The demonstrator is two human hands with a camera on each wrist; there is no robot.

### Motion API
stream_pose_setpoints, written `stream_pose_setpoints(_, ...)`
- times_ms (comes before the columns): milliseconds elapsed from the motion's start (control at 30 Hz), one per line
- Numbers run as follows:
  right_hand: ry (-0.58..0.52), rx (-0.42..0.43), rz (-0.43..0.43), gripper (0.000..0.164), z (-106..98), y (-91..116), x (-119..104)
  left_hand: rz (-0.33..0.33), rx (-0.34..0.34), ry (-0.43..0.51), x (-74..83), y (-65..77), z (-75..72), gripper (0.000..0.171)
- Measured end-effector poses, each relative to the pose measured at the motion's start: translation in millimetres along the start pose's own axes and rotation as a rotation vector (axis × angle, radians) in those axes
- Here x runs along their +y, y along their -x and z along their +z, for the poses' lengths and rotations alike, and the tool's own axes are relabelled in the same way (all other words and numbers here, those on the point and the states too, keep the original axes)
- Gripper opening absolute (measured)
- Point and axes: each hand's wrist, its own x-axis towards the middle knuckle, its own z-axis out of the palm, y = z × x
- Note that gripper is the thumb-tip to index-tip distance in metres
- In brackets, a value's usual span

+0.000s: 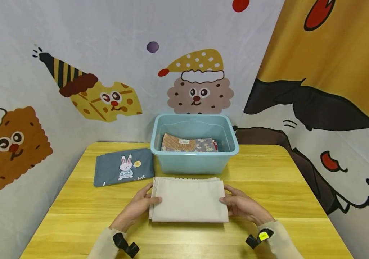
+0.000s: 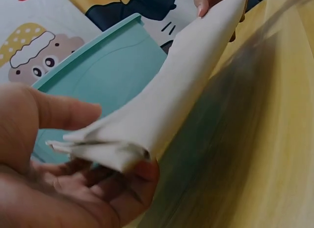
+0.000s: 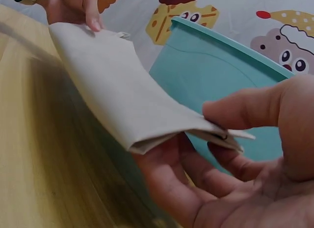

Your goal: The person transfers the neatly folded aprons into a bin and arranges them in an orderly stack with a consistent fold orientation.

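Pale sleeves (image 1: 101, 246) foremost; cream cloth (image 1: 189, 201) held at both ends

Sleeves, one pair: nearest the lens, with a small black camera (image 1: 126, 245) at each wrist, angled inward, presumably to cover the hand's own work.

Cream cloth, one, folded in layers: located in front of the tub (image 1: 190, 163), between your hands. Shadow beneath it in the wrist views suggests that you hold it just above the tabletop (image 1: 268, 180).

Your left hand (image 1: 139, 205): pinches the left end, thumb above, fingers beneath. Your right hand (image 1: 242, 205): mirrors it at the right end. Gripped this way, the layers probably stay stacked and the span level; one end alone would likely let the folds sag. Layers gape slightly at the ends.

Tub, light blue, one: upright at the back of the tabletop, mouth upward, so its inside is within your sight. Contents: patterned fabric (image 1: 178, 143), tan dotted and grey floral.

Rabbit-print cloth (image 1: 108, 169), dark blue-grey, folded: flat, left of the tub, print upward. Its place aside likely gives your hands room. Whether it touches the tub, you cannot tell.
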Motion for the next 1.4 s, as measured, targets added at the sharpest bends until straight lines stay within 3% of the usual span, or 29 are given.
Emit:
stream_pose_setpoints(167, -0.019, -0.049, -0.062, 0.078, -2, 4, -2, 0.032, -0.093, 0.086, 2.5, 1.1, -3.4, 0.085)
stream_pose_setpoints(300, -0.025, -0.068, -0.122, 0.071, -2, 6, -6, 0.061, -0.116, 0.131, 5.6, 2.2, -3.3, 0.086)
stream_pose_setpoints(667, 0.061, -0.009, -0.200, 0.068, 5, 12, -20, 0.109, -0.106, 0.188, 20.4, 6.1, 1.2, 0.081)
stream_pose_setpoints(1000, 0.098, 0.002, -0.272, 0.058, 10, 20, -36, 0.115, -0.081, 0.143, 38.1, 9.5, 0.1, 0.081)
stream_pose_setpoints(1400, 0.130, 0.094, -0.274, 0.065, 15, 26, -57, 0.136, -0.040, 0.107, 57.9, 8.1, -1.0, 0.082)
